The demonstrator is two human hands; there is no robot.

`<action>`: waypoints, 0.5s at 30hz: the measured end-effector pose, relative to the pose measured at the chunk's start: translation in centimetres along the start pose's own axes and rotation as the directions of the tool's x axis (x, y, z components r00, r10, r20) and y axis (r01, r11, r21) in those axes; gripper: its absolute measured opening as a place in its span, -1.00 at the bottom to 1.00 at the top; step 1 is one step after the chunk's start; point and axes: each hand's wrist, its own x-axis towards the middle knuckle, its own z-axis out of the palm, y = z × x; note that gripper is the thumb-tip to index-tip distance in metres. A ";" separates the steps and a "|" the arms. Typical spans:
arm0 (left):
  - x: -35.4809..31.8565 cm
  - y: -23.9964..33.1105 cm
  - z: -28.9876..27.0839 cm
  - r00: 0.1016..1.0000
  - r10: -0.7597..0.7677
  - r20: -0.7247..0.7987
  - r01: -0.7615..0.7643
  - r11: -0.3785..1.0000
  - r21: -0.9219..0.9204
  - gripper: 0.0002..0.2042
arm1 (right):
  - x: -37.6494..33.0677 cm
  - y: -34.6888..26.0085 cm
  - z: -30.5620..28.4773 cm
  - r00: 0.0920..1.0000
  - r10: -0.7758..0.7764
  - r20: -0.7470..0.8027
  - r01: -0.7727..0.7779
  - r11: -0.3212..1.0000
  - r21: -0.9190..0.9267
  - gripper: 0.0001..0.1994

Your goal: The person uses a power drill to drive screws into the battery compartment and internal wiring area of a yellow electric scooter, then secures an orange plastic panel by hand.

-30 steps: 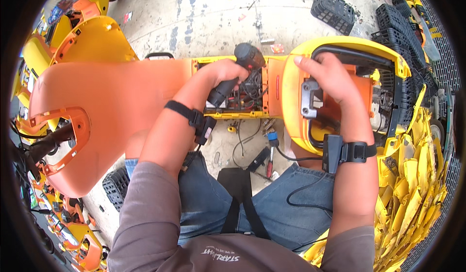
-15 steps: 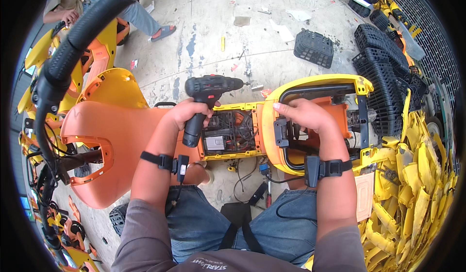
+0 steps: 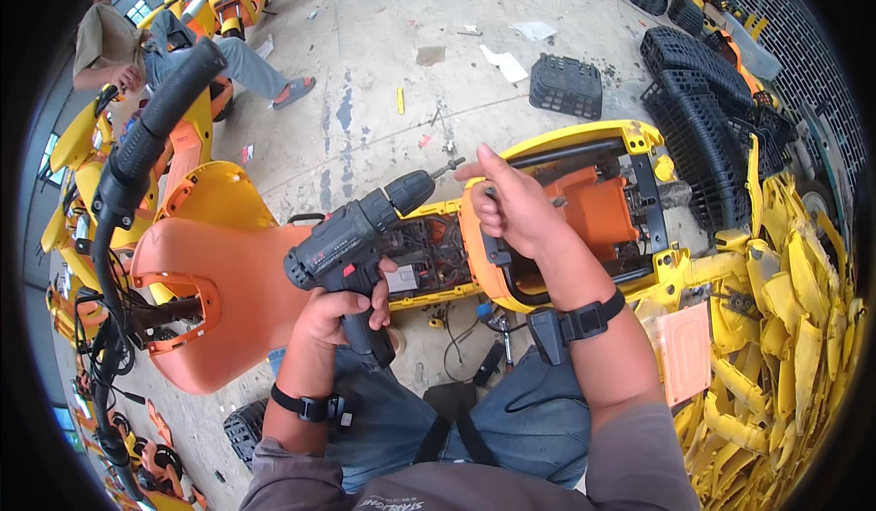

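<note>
My left hand [image 3: 339, 315] is wrapped round the grip of a black cordless drill [image 3: 351, 242]. The drill tilts up to the right, and its bit [image 3: 442, 170] has a small metal piece on its tip. Close beside that tip is my right hand [image 3: 520, 205], thumb and forefinger toward it, other fingers curled in. A small dark bit shows between those fingers, too little to name. Below both hands lies a yellow and orange scooter body [image 3: 474, 210], with wiring [image 3: 429, 246] in its open middle and an orange box [image 3: 589, 210] inside the rear frame.
A black handlebar [image 3: 151, 137] rises at the left. Yellow broken panels [image 3: 776, 328] are heaped at the right, below stacked black baskets [image 3: 698, 119]. Another black basket [image 3: 566, 85] lies on the concrete floor. A seated person [image 3: 173, 55] is at the far left, among other scooters.
My left hand has brought the drill nearer to me and tilted its bit upward. My right hand has come up and left from the rear frame to the bit's tip.
</note>
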 end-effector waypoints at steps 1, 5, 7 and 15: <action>-0.2 -0.6 0.2 1.000 -0.001 0.006 0.001 1.000 -0.002 -0.39 | -0.2 0.0 0.4 0.998 0.061 0.003 -0.062 0.997 0.050 -0.44; -0.1 -2.6 0.2 1.000 0.014 0.007 -0.014 1.000 -0.012 -0.40 | -1.0 0.0 1.2 0.999 0.048 0.020 -0.050 0.982 0.183 -0.44; 0.1 -3.1 0.0 1.000 0.021 0.002 -0.021 1.000 -0.014 -0.41 | -0.8 0.5 1.3 1.000 0.019 0.020 -0.023 0.983 0.185 -0.46; 0.5 -3.2 -0.6 1.000 -0.031 -0.004 0.031 0.997 0.064 -0.38 | -0.2 1.3 1.0 0.999 -0.027 0.035 0.023 0.993 0.113 -0.65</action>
